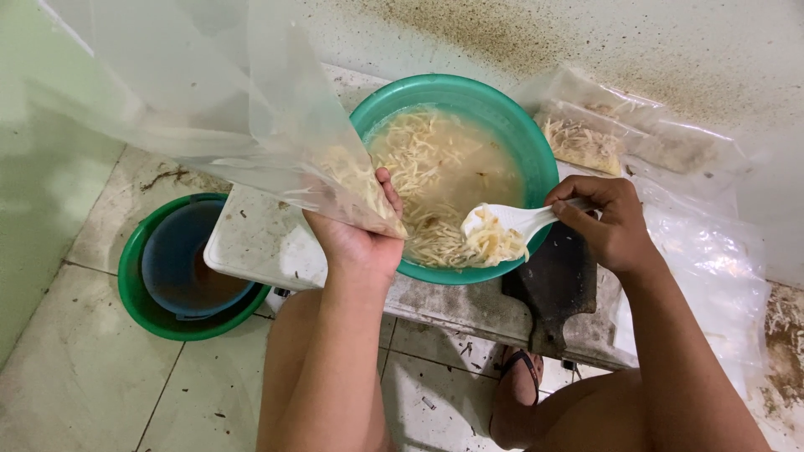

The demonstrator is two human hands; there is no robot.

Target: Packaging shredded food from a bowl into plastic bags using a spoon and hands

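My left hand grips a clear plastic bag w/ some noodles in its bottom corner, held at centre frame just left of the green bowl. Right hand is closed on a white spoon loaded w/ noodles, over the bowl's near rim. Looks like mid-scoop, bagging step. Next move needs the spoon brought into the bag mouth w/o spilling. Filled bags lie upper right on the table.

The clear plastic bag runs past the top edge and hides the left hand's fingers. The filled bags at the table's far right corner look blurred.
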